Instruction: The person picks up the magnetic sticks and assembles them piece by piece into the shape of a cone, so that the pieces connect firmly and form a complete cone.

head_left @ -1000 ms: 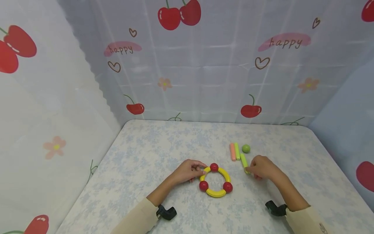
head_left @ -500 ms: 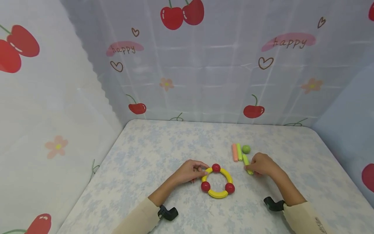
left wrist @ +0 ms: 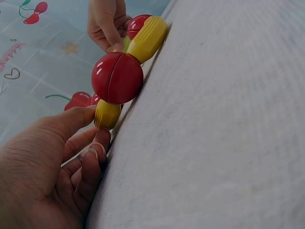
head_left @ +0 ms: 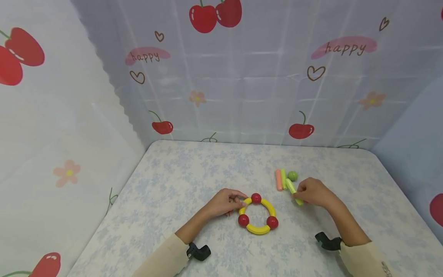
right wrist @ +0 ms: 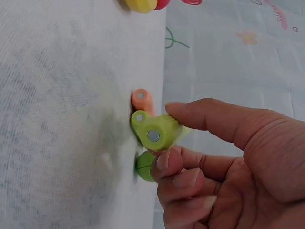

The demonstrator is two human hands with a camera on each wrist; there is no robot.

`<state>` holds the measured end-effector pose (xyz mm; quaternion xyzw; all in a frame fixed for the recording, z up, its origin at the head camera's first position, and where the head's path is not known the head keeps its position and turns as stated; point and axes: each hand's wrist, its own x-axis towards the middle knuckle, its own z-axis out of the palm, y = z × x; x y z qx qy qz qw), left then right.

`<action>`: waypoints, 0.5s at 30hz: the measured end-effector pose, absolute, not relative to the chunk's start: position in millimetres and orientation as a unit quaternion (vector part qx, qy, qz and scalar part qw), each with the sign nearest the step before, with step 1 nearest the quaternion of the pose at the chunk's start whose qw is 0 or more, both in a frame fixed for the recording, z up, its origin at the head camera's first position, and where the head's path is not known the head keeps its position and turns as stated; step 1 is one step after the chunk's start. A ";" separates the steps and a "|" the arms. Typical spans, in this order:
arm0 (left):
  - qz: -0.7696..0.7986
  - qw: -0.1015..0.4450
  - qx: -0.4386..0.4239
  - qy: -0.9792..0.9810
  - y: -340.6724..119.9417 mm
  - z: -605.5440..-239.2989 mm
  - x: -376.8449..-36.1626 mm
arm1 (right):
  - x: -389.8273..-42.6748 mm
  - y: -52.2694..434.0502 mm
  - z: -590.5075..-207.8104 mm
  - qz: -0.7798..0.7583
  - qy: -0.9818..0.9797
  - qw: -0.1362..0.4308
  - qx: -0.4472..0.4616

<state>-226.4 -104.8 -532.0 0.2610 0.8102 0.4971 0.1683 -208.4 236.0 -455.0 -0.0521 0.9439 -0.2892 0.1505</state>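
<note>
Left hand sits at the ring's far-left edge, thumb and fingertips closed in a pinch on one yellow arc; the left wrist view shows that grip plainly, the thumb above the arc's end and the fingers curled under it against the counter. The ring lies flat near the middle of the counter, three yellow arcs joined by three red balls, one ball at the far side just beside the left fingertips, the other two nearer the person. Over on the right, the right hand has a lime stick pinched between thumb and curled fingers, and the stick slants from the hand up toward the other pieces. In the right wrist view the stick's round end with its small metal dot faces the camera, blurred a little, thumb above it, forefinger below. Just beyond it lie an orange stick and a second green stick, side by side and touching, with a green ball just to their right. The held stick's far end comes close to that green stick and the ball; whether it touches them I cannot tell. Cream sleeves cover both forearms, each with a black wrist mount. Cherry-print sheeting hangs behind and on either side.
</note>
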 end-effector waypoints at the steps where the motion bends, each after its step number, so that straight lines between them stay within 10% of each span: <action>1: 0.497 0.168 0.261 0.810 -104.8 -531.7 -226.2 | -208.2 235.1 -453.8 -0.293 0.943 0.148 -0.056; 15: 0.497 0.168 0.266 0.809 -105.1 -530.5 -226.8 | -211.8 212.8 -449.1 -0.359 0.918 0.114 -0.122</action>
